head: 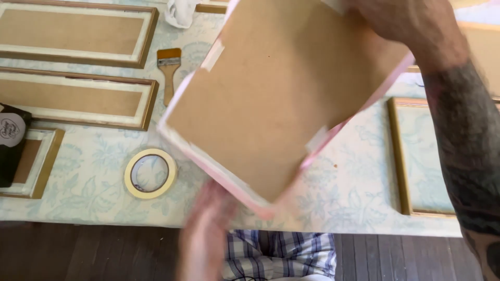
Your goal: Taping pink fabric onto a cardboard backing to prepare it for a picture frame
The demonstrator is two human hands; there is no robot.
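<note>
Held up over the table [359, 198], tilted, a pink-edged frame [281, 99] with its brown board backing turned toward the camera and strips of pale tape at two of its edges; gripped at the upper far corner by the right hand [401, 31], fingers closed over the rim; met at the lower near edge by the left hand [205, 234] — blurred, so cannot tell whether clasped on the frame or merely against it; below, a cloth with a pale blue floral print over the tabletop; just left of the frame, a roll of masking tape [150, 173] lying flat; beyond that, a flat paintbrush [169, 70] with a wooden handle; further left, two long gold-edged frames [73, 99] face down, plus a smaller one [36, 164] near the edge — all apart from the hands; on the right, another gold frame [398, 156], partly behind the forearm.
</note>
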